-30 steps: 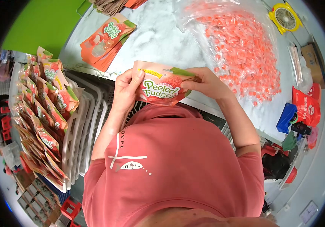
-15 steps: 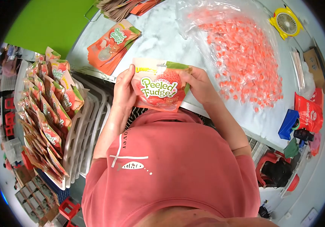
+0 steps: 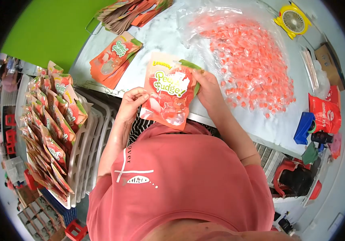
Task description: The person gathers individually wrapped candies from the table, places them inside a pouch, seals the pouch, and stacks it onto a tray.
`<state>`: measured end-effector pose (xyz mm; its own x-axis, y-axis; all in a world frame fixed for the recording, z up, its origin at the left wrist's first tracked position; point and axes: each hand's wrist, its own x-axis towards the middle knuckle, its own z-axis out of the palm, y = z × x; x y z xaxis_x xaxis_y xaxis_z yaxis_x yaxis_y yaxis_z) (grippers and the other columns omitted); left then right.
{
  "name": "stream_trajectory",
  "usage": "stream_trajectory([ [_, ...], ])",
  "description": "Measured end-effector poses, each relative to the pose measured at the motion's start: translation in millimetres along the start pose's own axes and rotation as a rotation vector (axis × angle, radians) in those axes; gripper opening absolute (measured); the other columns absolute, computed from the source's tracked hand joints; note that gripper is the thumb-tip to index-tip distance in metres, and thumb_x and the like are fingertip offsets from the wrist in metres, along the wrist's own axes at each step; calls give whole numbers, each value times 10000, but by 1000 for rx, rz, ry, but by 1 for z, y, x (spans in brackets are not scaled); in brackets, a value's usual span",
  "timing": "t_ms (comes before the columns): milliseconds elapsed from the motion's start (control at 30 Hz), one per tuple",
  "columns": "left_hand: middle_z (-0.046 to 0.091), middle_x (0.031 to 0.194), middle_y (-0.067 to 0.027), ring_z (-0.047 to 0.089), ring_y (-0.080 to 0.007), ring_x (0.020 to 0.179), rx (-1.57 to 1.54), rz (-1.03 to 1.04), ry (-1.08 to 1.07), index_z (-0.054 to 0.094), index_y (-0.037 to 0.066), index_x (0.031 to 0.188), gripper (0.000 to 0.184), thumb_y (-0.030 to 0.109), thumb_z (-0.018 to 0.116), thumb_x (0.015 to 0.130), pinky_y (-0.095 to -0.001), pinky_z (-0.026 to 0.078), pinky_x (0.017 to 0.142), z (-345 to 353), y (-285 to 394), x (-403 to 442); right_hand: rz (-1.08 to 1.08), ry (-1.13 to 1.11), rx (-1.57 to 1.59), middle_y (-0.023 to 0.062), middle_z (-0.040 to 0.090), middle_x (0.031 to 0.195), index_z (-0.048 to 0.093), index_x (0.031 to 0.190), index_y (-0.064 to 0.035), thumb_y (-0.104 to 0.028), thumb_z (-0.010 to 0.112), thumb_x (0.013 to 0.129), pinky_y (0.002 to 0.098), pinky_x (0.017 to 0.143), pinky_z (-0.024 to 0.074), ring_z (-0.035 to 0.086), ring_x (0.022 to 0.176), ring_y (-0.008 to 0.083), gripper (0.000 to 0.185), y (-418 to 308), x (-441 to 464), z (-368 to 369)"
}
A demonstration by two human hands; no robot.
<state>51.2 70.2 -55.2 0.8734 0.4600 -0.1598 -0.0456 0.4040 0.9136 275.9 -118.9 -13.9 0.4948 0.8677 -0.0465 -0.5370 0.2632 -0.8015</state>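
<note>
Pink-red printed pouch (image 3: 165,105), tilted; right hand (image 3: 208,87) pinches its right edge, left hand (image 3: 132,101) curls at left, grip unclear.

Head-worn view, close, facing downward

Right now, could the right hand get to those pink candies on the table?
Probably yes: the candies lie close beside the right hand, with nothing visible blocking the way. But it's holding the pouch, so it would likely need to let go first.
</note>
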Motion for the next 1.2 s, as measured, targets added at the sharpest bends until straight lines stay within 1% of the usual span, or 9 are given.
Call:
stream_trajectory([
  [133,725,976,-42,662,-100,899,193,53,181,689,17,1125,195,36,643,937,-239,505,832,11,8,-2,-59,48,83,89,684,978,632,979,21,-178,513,1035,272,815,510,641,882,122,238,9,2,6],
  [200,707,1110,-72,652,-135,1009,644,245,295,641,39,1238,321,73,655,919,-274,504,866,17,16,-8,-72,101,94,114,692,982,636,988,30,-174,521,1030,290,820,517,655,886,145,238,-1,-1,18],
  [367,456,1478,-168,468,-328,1347,1083,519,70,332,91,1519,916,173,826,751,-410,406,1098,89,53,-26,-3,-45,-301,144,703,975,645,1058,75,-127,570,980,338,832,523,676,881,199,228,-12,-10,62],
  [600,672,1196,-119,664,-334,1053,1154,635,269,508,151,1390,581,96,675,836,-424,551,813,93,87,-26,-144,-172,-373,119,663,1107,645,1132,46,-189,591,996,356,980,470,624,1066,205,277,-12,2,93],
  [667,704,1078,-113,686,-325,964,1126,637,236,565,154,1316,512,66,655,819,-423,559,759,78,119,-41,-488,-454,-458,157,621,1218,645,1143,34,-241,581,1008,411,1046,440,581,1173,266,312,-25,4,106],
  [733,702,1007,-142,685,-347,888,1265,645,314,602,134,1258,444,39,600,825,-438,557,732,60,147,-62,-488,-539,-374,184,585,1284,639,1162,21,-264,567,1013,455,1069,423,544,1233,310,329,-29,12,109],
  [867,682,1035,-206,683,-354,903,1166,667,487,584,92,1309,497,22,544,818,-410,554,778,16,218,-133,-286,-465,-236,185,613,1241,607,1207,22,-260,579,1008,450,1014,469,584,1174,301,347,-11,31,101],
  [1033,708,1077,-52,646,-110,985,873,927,1037,633,-29,1230,299,89,574,963,-290,514,905,-85,325,-279,33,-354,-365,137,686,1041,626,1180,48,-152,576,1006,368,885,541,667,950,227,269,36,38,86],
  [1200,731,1095,-88,676,-185,1018,1401,839,1627,626,-11,1230,314,182,544,997,-322,504,888,-246,360,-428,233,-318,-505,105,692,977,639,1170,21,-161,593,998,309,790,560,672,835,180,255,67,41,88],
])
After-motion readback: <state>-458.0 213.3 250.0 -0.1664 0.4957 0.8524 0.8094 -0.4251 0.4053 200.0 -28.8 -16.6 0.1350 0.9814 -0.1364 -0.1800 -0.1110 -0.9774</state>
